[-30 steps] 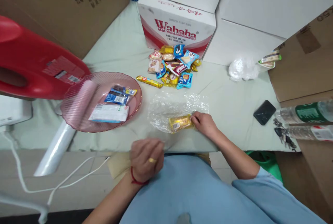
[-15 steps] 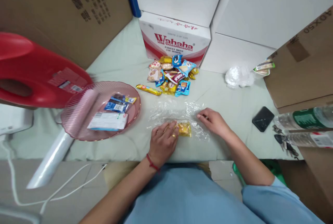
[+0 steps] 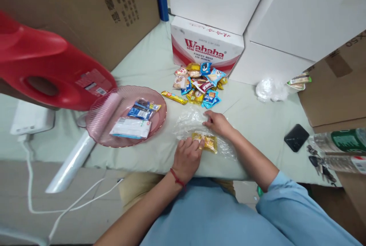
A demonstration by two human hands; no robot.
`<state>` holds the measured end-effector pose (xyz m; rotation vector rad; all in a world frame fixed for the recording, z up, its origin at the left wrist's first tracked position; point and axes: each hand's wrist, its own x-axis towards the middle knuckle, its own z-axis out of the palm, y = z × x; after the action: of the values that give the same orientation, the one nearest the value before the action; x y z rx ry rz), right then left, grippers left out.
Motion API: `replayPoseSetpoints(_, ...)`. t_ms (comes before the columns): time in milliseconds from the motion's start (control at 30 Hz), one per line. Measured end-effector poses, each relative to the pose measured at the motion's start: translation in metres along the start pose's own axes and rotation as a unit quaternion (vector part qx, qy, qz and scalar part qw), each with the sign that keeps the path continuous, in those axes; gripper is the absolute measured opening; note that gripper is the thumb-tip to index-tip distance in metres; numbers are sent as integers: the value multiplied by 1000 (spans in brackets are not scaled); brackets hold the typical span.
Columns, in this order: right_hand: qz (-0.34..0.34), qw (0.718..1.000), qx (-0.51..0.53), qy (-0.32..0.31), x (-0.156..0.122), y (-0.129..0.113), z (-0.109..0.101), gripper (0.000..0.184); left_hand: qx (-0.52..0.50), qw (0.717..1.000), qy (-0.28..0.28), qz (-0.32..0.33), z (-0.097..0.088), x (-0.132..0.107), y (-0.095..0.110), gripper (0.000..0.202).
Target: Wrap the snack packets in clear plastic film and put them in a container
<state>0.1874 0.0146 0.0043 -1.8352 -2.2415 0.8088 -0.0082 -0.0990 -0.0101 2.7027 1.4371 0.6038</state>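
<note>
A sheet of clear plastic film (image 3: 187,118) lies crumpled on the green cloth in front of me. A yellow-gold snack packet (image 3: 211,143) rests on its near part. My left hand (image 3: 188,159), with a red string on the wrist, is closed over the packet's left end, its fingers bent and touching it. Just beyond the packet, my right hand (image 3: 219,124) pinches the far part of the film between thumb and fingers. Behind the film sits a pile of small wrapped snacks (image 3: 200,86), with a long yellow snack packet (image 3: 174,97) at its left.
At left are a pink plate (image 3: 98,133) holding several packets, a film roll (image 3: 71,164) and a red jug (image 3: 57,63). A Wahaha box (image 3: 207,47) stands behind the snacks. A black phone (image 3: 296,138), keys (image 3: 321,166) and plastic bottles (image 3: 344,141) lie at right.
My right hand has moved left and away from me, drawing the film edge with it. The packet shows more of its surface. The whole view has shifted slightly.
</note>
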Motion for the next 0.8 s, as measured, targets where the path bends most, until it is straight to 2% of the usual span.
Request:
replayPoseSetpoints(67, -42, 996, 76, 0, -4, 1, -1, 16, -4, 1000, 5, -2, 4, -2, 1, 30)
replayPoseSetpoints(100, -61, 993, 100, 22, -8, -1, -3, 13, -5, 1000, 10, -6, 7, -3, 2, 31)
replayPoseSetpoints(200, -153, 980, 100, 79, -28, -10, -11, 20, -14, 999, 23, -23, 13, -1, 4, 30)
replayPoseSetpoints(267, -240, 968, 53, 52, -46, -18, -11, 25, -37, 998, 23, -44, 16, 2, 4, 31)
replayPoseSetpoints(333, -288, 957, -4, 28, -61, -23, -4, 30, -64, 996, 13, -67, 20, 4, 1, 37)
replayPoseSetpoints(433, -277, 958, -47, 57, -76, -23, 17, 33, -111, 991, 2, -80, 22, 4, -8, 38)
replayPoseSetpoints(500, -265, 960, -44, 77, -83, -21, 31, 37, -186, 979, 0, -83, 20, -3, -16, 34)
replayPoseSetpoints(600, -249, 963, -37, 94, -91, -19, 45, 43, -342, 932, 11, -117, 13, -17, -26, 26)
replayPoseSetpoints(700, -225, 968, -53, 97, -98, -23, 51, 45, -411, 875, 72, -246, 8, -27, -32, 29)
replayPoseSetpoints(767, -214, 970, -63, 96, -102, -27, 53, 45, -362, 856, 127, -346, 8, -24, -34, 40)
replayPoseSetpoints(800, -211, 970, -64, 98, -104, -28, 53, 45, -324, 855, 146, -377, 9, -20, -35, 48)
